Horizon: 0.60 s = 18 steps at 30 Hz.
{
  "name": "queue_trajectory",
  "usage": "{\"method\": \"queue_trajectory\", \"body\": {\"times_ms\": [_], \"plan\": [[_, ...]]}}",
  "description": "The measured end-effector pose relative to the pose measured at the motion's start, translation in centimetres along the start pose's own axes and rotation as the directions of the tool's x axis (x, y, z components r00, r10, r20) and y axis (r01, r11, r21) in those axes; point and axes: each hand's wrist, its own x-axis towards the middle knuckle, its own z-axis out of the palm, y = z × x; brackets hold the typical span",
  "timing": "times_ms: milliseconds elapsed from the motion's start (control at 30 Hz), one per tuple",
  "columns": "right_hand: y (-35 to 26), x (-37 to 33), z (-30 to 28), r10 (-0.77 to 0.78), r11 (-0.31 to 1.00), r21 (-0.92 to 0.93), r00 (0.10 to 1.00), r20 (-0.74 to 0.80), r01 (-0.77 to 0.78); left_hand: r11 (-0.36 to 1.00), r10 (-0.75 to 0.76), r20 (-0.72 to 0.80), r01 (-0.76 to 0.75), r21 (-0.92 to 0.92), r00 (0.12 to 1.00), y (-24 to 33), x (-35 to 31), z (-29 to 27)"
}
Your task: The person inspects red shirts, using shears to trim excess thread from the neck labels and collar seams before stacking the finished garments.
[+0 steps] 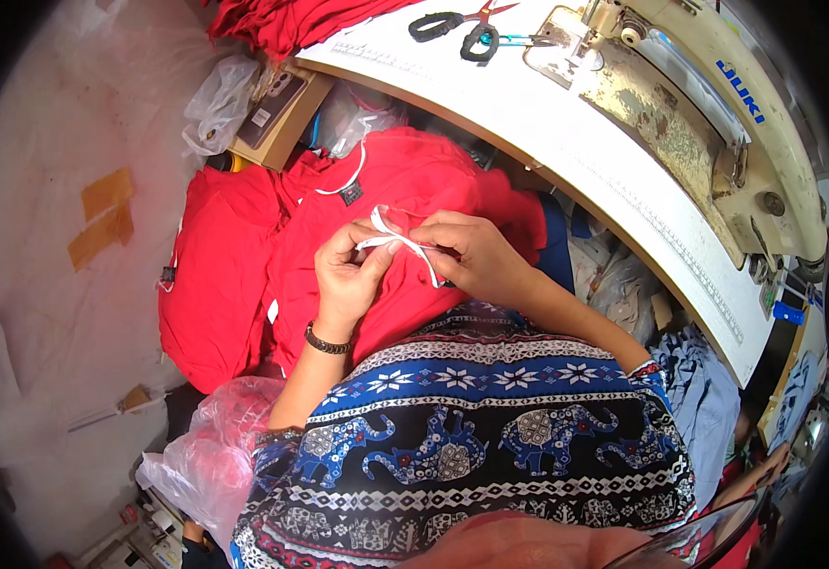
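The left hand (343, 275) is closed in a pinch, thumb against fingers, on a narrow white fabric strip (402, 239); the right hand (464, 251) pinches the same strip from the other side, its fingers bent and pointing left; which layers lie between each set of fingertips I cannot tell. The strip sits directly between the two hands, neither clearly nearer to it; it crosses itself in a rough X, its longer line slanting from far left to near right, a shorter end poking out left over the left thumb.

Beneath both hands spreads a bright red cloth garment (424, 161), with a thin white cord (356, 169) and a small dark label (351, 193) just beyond the left hand; a dark linked bracelet (327, 341) circles the left wrist; on the near side is black, blue and white elephant-patterned clothing (462, 379).

Farther out, to the far right, runs a white worktable (490, 104) bearing red-bladed scissors with black-wrapped handles (436, 26) and a cream metal sewing machine (784, 123); a clear crinkled plastic bag (211, 460) lies near left.
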Motion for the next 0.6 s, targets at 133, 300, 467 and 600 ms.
{"method": "queue_trajectory", "body": {"times_ms": [133,300,467,600], "plan": [[0.4,-0.2,0.3,0.096,0.981,0.177,0.991,-0.089,-0.079,0.999,0.015,-0.059,-0.017,-0.031,0.998,-0.4,0.5,-0.7],[0.3,0.3,0.1,-0.148,0.987,-0.084,0.982,-0.12,0.139,0.976,0.02,-0.141,-0.05,-0.213,0.99,1.2,2.1,-1.4],[-1.2,1.4,-3.4,-0.071,0.997,-0.018,0.997,-0.033,0.071,0.946,0.033,-0.169,-0.085,-0.312,0.985,3.8,2.7,-1.7],[-6.1,1.8,-7.5,-0.229,0.96,-0.175,0.973,-0.032,0.22,0.894,0.119,-0.046,-0.127,-0.43,0.992,5.9,2.4,-0.2]]}}
